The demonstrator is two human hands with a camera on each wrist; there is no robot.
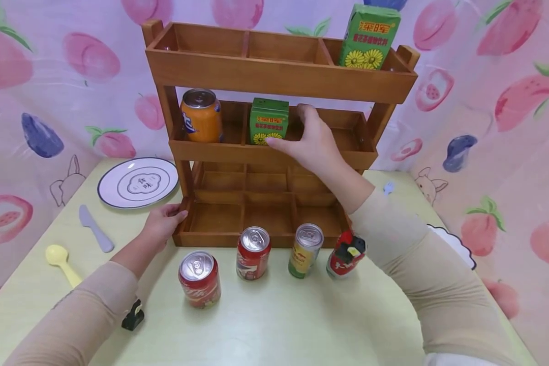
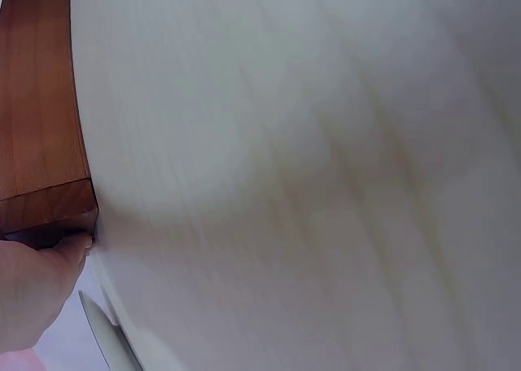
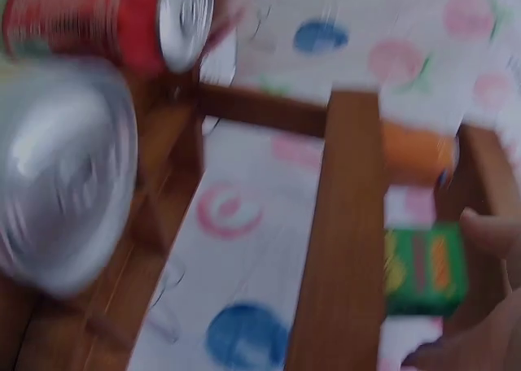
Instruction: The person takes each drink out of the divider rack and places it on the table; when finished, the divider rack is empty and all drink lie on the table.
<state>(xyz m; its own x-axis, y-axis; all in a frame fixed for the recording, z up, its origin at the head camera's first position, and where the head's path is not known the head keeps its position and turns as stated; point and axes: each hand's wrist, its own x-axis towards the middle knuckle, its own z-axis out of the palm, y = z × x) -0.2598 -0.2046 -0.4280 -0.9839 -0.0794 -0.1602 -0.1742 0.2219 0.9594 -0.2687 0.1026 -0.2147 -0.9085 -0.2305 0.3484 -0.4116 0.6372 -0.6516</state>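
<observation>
A green drink carton (image 1: 269, 122) stands in the middle compartment of the wooden rack's (image 1: 274, 152) second tier. My right hand (image 1: 317, 140) reaches to it, thumb by its front and the other fingers spread to its right. In the right wrist view, a gap shows between that hand and the carton (image 3: 425, 269). My left hand (image 1: 162, 223) holds the rack's lower left corner, its fingertips against the wood (image 2: 49, 208). An orange can (image 1: 202, 117) occupies the left compartment of the same tier. Another green carton (image 1: 369, 38) stands at the top right.
Before the rack stand two red cans (image 1: 200, 279) (image 1: 253, 254), a yellow-green can (image 1: 305, 251) and a tilted red can (image 1: 345, 256) near my right sleeve. A plate (image 1: 138, 183), a knife (image 1: 95, 229) and a yellow spoon (image 1: 64, 264) lie left.
</observation>
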